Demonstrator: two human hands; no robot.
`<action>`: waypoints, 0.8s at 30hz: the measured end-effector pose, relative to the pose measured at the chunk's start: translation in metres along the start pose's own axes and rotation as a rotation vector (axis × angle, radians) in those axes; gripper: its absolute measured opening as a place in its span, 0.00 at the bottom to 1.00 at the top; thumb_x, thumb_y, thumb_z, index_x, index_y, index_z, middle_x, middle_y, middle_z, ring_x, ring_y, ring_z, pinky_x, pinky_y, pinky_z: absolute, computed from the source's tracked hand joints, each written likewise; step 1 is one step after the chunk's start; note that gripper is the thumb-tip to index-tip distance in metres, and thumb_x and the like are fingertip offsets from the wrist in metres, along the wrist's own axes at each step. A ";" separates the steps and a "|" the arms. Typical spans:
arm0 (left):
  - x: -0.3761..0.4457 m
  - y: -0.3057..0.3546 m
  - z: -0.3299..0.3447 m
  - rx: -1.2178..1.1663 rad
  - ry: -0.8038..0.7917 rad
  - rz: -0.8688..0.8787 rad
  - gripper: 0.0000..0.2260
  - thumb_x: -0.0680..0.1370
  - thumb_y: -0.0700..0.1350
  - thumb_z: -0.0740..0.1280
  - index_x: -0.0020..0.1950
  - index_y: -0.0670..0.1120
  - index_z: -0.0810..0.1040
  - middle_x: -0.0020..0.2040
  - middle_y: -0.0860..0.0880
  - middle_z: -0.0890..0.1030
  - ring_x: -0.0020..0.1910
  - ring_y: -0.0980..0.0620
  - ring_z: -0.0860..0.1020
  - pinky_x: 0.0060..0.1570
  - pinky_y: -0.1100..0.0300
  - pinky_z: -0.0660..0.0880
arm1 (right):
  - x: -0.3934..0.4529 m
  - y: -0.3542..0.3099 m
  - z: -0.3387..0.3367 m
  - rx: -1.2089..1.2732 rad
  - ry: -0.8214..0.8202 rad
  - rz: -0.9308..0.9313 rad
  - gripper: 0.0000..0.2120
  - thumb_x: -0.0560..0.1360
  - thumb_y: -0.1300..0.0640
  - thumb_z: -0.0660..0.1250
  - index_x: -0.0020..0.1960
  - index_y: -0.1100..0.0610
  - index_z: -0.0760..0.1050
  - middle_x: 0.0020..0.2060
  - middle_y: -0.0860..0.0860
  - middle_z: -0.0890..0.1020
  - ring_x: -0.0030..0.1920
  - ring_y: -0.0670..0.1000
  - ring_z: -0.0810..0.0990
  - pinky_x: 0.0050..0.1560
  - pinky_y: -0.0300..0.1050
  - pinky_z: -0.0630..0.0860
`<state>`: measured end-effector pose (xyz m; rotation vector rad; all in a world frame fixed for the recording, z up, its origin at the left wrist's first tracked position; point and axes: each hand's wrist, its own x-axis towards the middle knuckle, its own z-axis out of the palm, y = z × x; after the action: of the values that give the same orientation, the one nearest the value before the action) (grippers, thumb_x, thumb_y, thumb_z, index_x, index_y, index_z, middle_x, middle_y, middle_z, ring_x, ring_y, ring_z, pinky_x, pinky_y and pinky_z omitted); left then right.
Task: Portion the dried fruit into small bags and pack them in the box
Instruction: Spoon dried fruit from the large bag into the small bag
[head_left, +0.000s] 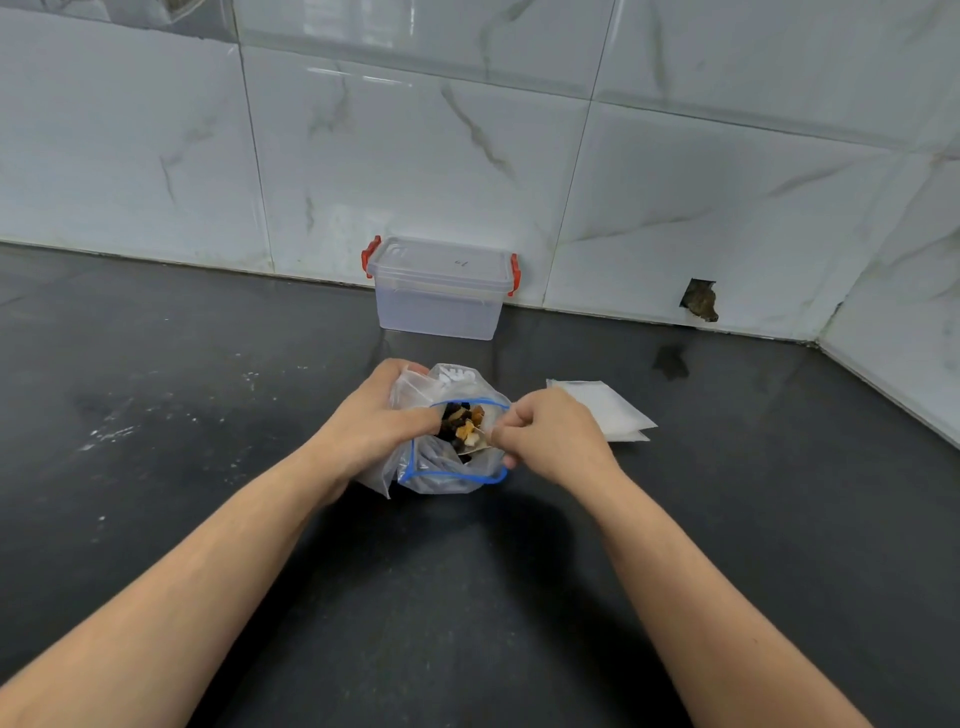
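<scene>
Holding the big zip bag (447, 470) open at centre, my left hand (376, 421) is gripping its rim while my right hand (545, 434) is pinching a small bag (480, 441) catching dried fruit (460, 423). Spare bags (613, 410) are waiting at three o'clock; the latched box (439, 291) at twelve looks empty against the marble tiles (415, 156), on the dark countertop (208, 415).

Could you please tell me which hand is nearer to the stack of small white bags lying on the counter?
Right. The right hand sits just beside the stack of small white bags; the left hand is across the blue-rimmed clear bag.
</scene>
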<state>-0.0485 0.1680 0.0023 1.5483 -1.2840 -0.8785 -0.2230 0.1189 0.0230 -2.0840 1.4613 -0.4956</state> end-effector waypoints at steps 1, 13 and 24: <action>0.000 -0.001 -0.001 0.002 0.024 0.002 0.33 0.55 0.58 0.70 0.59 0.53 0.71 0.53 0.50 0.79 0.53 0.51 0.79 0.56 0.50 0.76 | -0.001 0.000 -0.003 0.096 -0.033 -0.004 0.08 0.71 0.61 0.66 0.35 0.59 0.81 0.32 0.53 0.83 0.29 0.45 0.75 0.31 0.38 0.72; 0.003 -0.001 -0.011 0.238 0.225 0.293 0.29 0.66 0.49 0.77 0.64 0.55 0.69 0.59 0.52 0.70 0.59 0.55 0.69 0.49 0.73 0.62 | 0.008 0.016 -0.005 0.729 0.026 0.063 0.09 0.78 0.55 0.65 0.46 0.59 0.80 0.32 0.50 0.83 0.27 0.42 0.76 0.26 0.33 0.70; -0.001 0.003 -0.010 0.225 0.202 0.374 0.32 0.67 0.50 0.77 0.65 0.59 0.65 0.64 0.61 0.69 0.64 0.57 0.68 0.61 0.60 0.64 | 0.013 0.027 -0.013 1.093 -0.108 0.271 0.10 0.77 0.58 0.63 0.43 0.59 0.81 0.27 0.50 0.81 0.25 0.43 0.76 0.24 0.33 0.70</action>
<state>-0.0408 0.1712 0.0080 1.4562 -1.4957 -0.3412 -0.2463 0.0969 0.0165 -1.0160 1.0063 -0.8122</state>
